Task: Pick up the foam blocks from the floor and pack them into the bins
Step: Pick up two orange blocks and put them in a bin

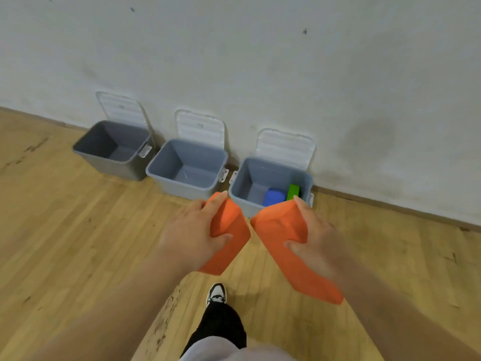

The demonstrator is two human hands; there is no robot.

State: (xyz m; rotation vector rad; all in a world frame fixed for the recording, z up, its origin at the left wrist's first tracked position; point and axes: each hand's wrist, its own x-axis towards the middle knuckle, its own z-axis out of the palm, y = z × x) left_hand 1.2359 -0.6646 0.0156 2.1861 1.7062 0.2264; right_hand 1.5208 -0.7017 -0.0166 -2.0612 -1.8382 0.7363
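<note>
Head view — right bin (263, 173) by wall (260, 61), orange block (304, 277) covering rim

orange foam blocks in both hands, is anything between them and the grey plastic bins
Nothing visible does: all three grey plastic bins stand open. The right bin holds a blue foam block and a green foam block but has room left.

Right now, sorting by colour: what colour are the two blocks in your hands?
Orange, both the left block and the right block, clearest in the head view.
</note>
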